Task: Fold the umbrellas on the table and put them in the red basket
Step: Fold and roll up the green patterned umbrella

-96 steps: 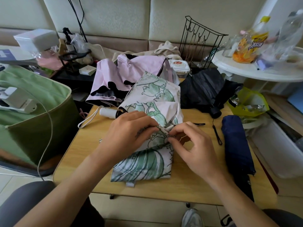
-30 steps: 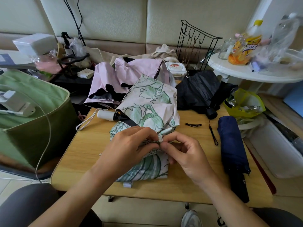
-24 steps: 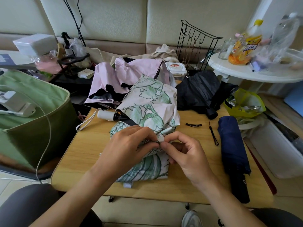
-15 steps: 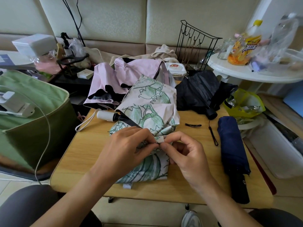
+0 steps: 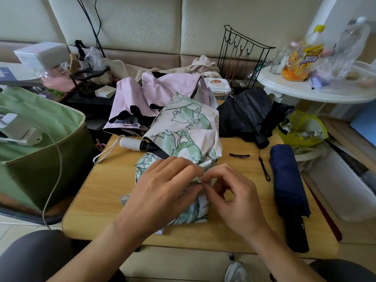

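Both the left hand and right hand pinch the leaf-print umbrella strap on the desk; no label on it is readable.

Both hands now pinch the strap lower on the leaf-print umbrella.

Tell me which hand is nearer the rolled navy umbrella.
Right. The right hand is just beside the navy umbrella; the left hand lies farther away, across the leaf-print umbrella.
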